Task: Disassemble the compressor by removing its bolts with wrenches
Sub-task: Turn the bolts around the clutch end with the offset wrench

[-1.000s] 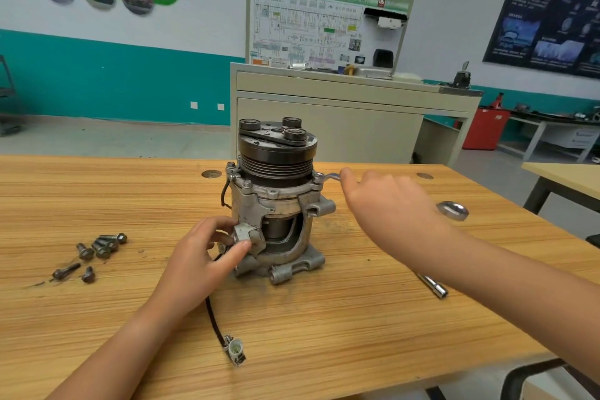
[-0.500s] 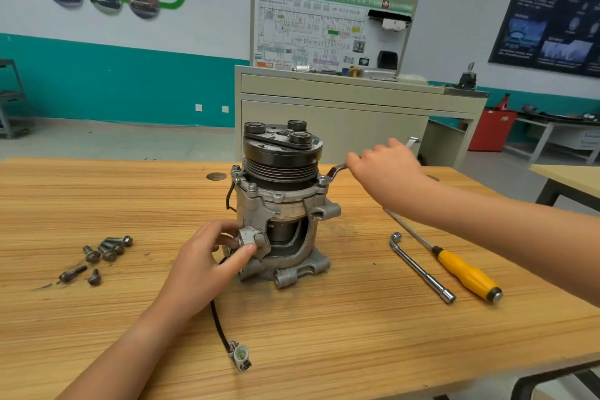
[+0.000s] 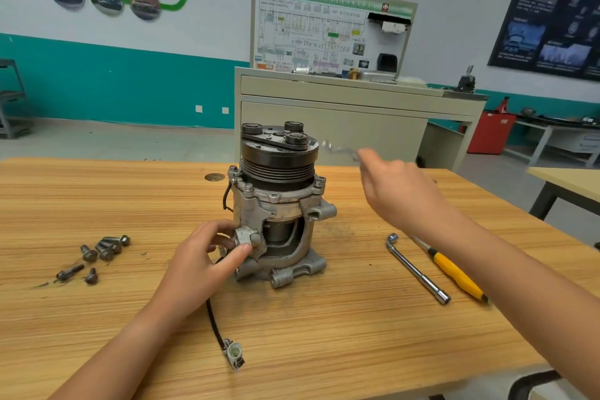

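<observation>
left hand (image 3: 201, 256) gripping compressor (image 3: 282, 204) side lug (image 3: 247, 235); right hand (image 3: 401, 193) holding blurred wrench (image 3: 340, 149) in air beside pulley (image 3: 279, 159)

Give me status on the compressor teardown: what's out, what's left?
Done: several loose bolts lie on the table, left of the compressor. In hand: left hand grips a housing lug; right hand holds a blurred wrench raised beside the pulley, off any bolt. Left: at least three flange bolts sit seated under the pulley.
</observation>
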Demonstrator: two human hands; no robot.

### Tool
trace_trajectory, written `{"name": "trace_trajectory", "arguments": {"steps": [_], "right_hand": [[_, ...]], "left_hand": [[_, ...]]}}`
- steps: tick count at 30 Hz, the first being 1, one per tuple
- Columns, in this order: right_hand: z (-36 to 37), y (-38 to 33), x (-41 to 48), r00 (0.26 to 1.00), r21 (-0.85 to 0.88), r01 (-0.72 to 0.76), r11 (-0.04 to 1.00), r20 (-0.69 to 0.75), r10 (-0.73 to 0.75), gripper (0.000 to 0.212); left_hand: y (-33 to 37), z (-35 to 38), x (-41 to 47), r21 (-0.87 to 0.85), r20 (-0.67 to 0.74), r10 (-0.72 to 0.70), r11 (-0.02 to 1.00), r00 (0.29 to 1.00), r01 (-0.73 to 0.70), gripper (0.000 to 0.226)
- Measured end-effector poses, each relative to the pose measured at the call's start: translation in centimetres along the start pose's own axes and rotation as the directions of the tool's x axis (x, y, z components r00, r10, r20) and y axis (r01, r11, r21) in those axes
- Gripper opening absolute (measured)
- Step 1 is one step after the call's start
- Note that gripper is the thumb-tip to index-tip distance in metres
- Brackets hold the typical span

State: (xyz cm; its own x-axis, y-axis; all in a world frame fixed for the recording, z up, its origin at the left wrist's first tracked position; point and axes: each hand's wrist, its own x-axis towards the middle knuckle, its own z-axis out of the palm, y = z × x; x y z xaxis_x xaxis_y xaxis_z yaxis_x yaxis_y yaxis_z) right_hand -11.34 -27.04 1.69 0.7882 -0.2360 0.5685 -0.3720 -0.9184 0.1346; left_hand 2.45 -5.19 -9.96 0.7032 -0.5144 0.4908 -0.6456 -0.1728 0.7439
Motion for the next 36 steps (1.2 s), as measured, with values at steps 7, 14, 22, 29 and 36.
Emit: {"name": "trace_trajectory", "arguments": {"steps": [7,14,22,29,36], "right_hand": [[-0.7,-1.9,-0.9,0.96,-0.2,0.079,0.977,0.279,-0.021,0.028],[-1.2,-2.5,-0.2,0.941,-0.394,0.246,0.886,0.317,-0.121,0.038],[2.2,1.8,4.9,0.905,-0.337,0.406,0.849,0.274,-0.325,0.022],[4.7,0.7,5.9,0.906,-0.197,0.406,0.893,-0.039,-0.421,0.015],[0.7,3.5,0.8,0.988,0.192,0.02,0.981,-0.154,0.01,0.034]], "left_hand": [[0.2,0.0,-0.1,-0.012,-0.003,-0.002,1.0,1.0,0.002,0.028],[0.1,0.0,-0.1,-0.011,-0.003,0.002,1.0,1.0,-0.002,0.026],[-0.1,-0.1,0.2,0.0,-0.002,0.012,1.0,1.0,-0.012,0.027],[0.0,-0.2,0.1,0.006,0.002,0.018,1.0,1.0,-0.018,0.03],[0.0,0.0,0.1,-0.006,-0.002,0.014,1.0,1.0,-0.014,0.027]]}}
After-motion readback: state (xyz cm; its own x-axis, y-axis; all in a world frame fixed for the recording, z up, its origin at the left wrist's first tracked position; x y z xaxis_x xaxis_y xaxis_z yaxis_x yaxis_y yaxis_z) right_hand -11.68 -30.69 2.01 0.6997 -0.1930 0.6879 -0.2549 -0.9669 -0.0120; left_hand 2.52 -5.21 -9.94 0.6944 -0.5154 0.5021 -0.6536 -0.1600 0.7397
